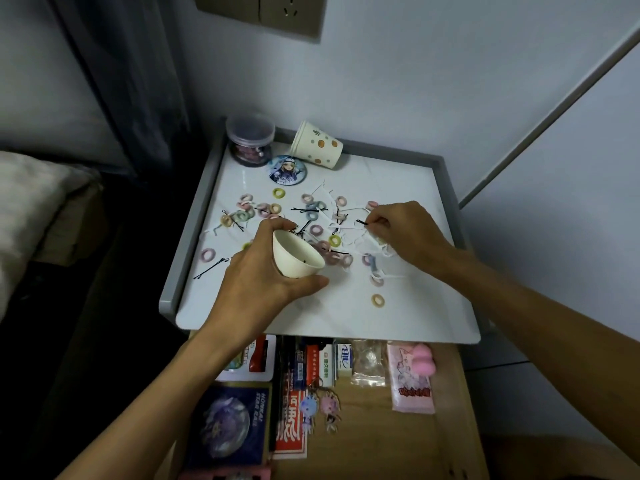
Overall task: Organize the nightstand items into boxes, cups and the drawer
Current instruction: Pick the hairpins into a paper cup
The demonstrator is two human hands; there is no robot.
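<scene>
Left hand has its grip wrapped round a small white cup, thumb under the rim and fingers curled behind. The cup is tipped toward the camera, just above the middle of the surface, and one dark little piece sits inside it. Over on the other side, the right hand pinches a black bobby pin between its fingertips, low over a tangle of white string. Pastel hair ties lie scattered all across the surface, with more black pins among them, one long pin near the left edge. At the back, a spotted cup lies on its side beside a round badge and a lidded clear jar. Below, the drawer stands open, holding packets and keychains.
</scene>
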